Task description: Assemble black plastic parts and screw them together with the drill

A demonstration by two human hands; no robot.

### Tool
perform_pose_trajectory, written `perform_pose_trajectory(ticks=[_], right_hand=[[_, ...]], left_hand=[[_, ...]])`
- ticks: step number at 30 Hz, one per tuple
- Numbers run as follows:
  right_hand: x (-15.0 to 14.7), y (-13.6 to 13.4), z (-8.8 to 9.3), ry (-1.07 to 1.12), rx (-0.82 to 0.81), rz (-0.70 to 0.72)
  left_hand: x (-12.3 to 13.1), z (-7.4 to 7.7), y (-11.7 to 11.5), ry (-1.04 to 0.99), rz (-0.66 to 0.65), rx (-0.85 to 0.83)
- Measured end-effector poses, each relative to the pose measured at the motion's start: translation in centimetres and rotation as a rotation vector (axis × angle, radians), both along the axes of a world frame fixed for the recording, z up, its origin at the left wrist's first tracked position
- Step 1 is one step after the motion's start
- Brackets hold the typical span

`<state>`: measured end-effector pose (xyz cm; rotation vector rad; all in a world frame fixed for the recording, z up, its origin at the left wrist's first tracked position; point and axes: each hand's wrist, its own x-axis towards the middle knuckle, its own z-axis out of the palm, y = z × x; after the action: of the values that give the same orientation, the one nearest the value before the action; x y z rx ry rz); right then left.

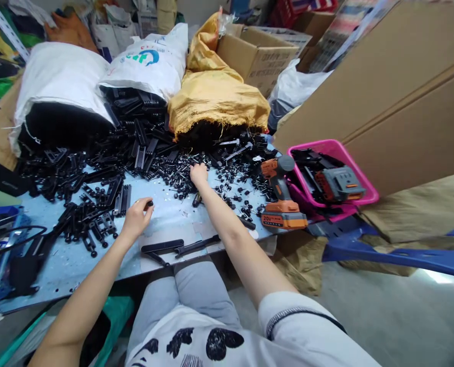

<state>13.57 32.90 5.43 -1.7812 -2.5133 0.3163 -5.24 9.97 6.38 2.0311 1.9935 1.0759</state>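
Note:
My left hand (136, 218) hovers over the pale blue table (165, 214), with its fingertips pinched on a small black part (149, 203). My right hand (198, 173) reaches further back, its fingers curled down into a scatter of small black screws and plastic pieces (181, 176). What those fingers hold, if anything, is hidden. Long black plastic arms (179, 247) lie at the table's near edge, between my two forearms. A heap of black brackets (97, 204) lies to the left of my left hand.
White sacks (62, 76), (154, 58) and a yellow sack (215, 94) spill black parts at the back. An orange cordless drill (280, 196) stands right of my right arm, next to a pink basket (331, 171). Cardboard boxes (395, 92) rise on the right. Cables (8, 244) lie far left.

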Motion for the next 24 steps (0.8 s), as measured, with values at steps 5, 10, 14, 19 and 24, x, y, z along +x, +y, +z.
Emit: perform_pose_trajectory(ticks=[5, 10, 14, 19, 24], right_hand=[[-3.0, 0.1, 0.0, 0.043, 0.094, -0.076], [-1.0, -1.6, 0.3, 0.226, 0.107, 0.003], [1.8, -7.1, -0.2, 0.512, -0.032, 0.14], [4.8, -14.9, -2.3, 0.864, -0.391, 0.265], [5.5, -19.4, -3.4, 0.999, -0.452, 0.222]], left_hand=[[0.0, -1.2, -9.4, -0.095, 0.135, 0.097], [2.0, -3.6, -13.0, -0.206, 0.213, 0.086], [2.3, -4.3, -13.2, -0.226, 0.298, 0.098], [2.2, -4.2, -13.4, -0.072, 0.199, 0.07], [2.2, -4.7, -13.8, 0.06, 0.11, 0.079]])
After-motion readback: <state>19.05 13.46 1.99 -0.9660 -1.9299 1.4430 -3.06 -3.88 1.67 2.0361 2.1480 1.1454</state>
